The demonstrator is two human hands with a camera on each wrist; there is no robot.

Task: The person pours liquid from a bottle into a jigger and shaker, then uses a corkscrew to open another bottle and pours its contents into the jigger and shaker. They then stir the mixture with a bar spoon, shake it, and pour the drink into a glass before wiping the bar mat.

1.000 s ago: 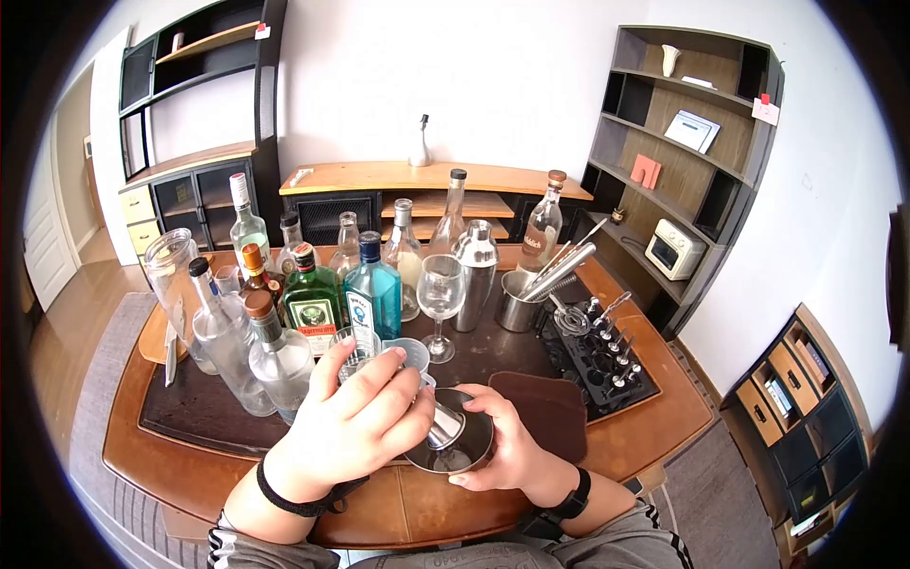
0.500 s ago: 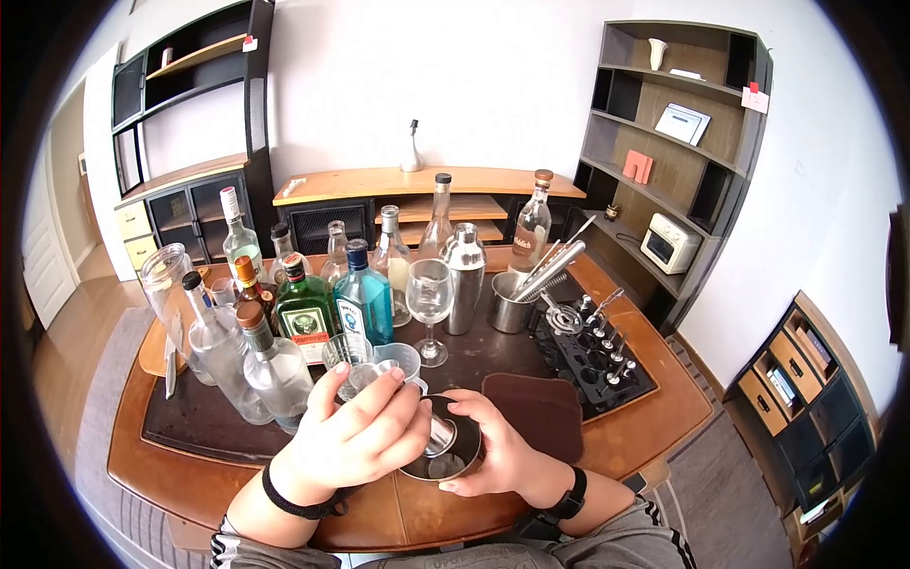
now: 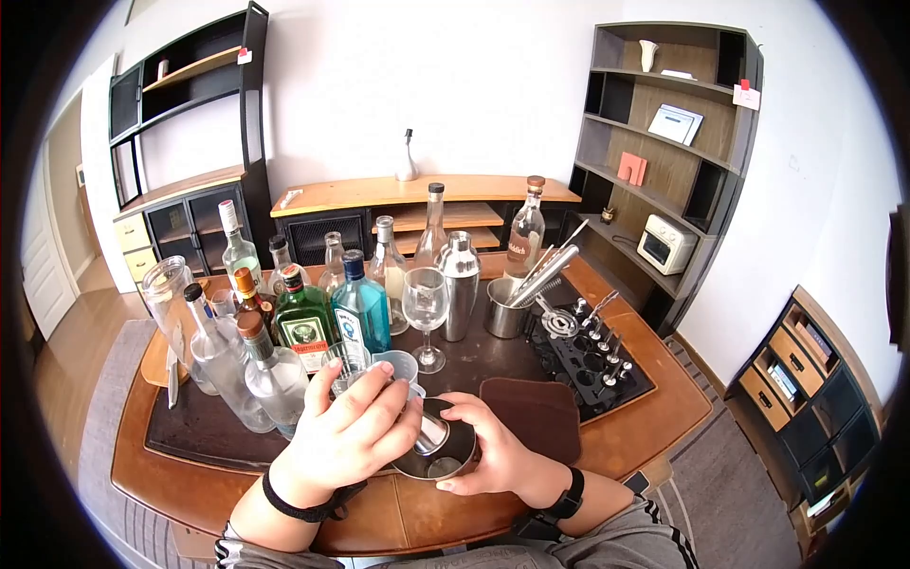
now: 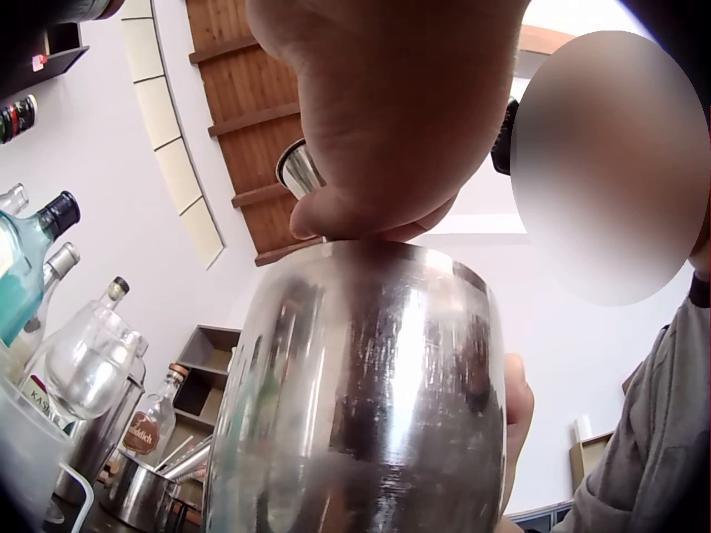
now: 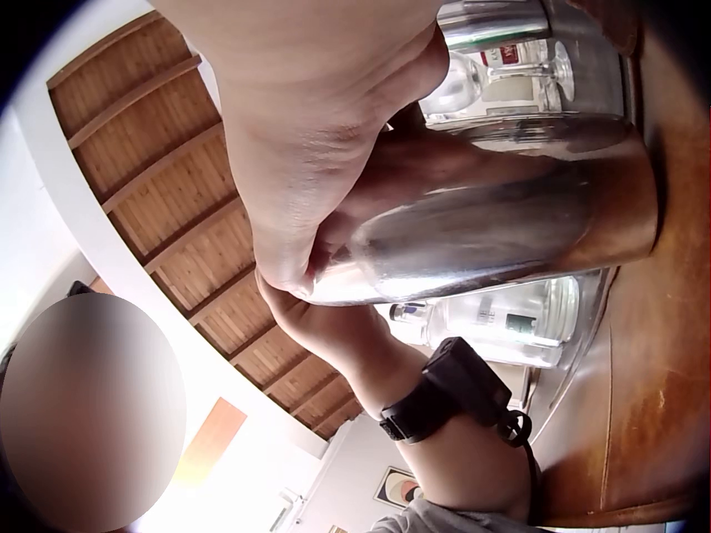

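In the head view my left hand (image 3: pixel 351 441) pinches a small steel jigger (image 3: pixel 432 434) slanted into the mouth of a steel cup (image 3: pixel 453 459). One end of the jigger (image 4: pixel 298 169) shows beyond the fingers in the left wrist view, above the rim of the cup (image 4: pixel 367 389). My right hand (image 3: pixel 502 453) grips the cup's right side, thumb and fingers round it. From the right wrist, the cup (image 5: pixel 500 217) stands on the table, between the right hand (image 5: pixel 322 122) and the left hand (image 5: pixel 350 339). Whether liquid is in the cup, I cannot tell.
Several bottles (image 3: pixel 305 324) stand at the left. Beyond the hands are a clear measuring cup (image 3: pixel 398 365), a wine glass (image 3: pixel 425 302), a shaker (image 3: pixel 460 284) and a steel tool holder (image 3: pixel 505 313). A brown mat (image 3: pixel 540 417) and a black rack (image 3: pixel 592 356) lie right.
The head view has shifted slightly, so the furniture appears farther left. Both hands keep their hold on the jigger and cup, with little visible movement between them.
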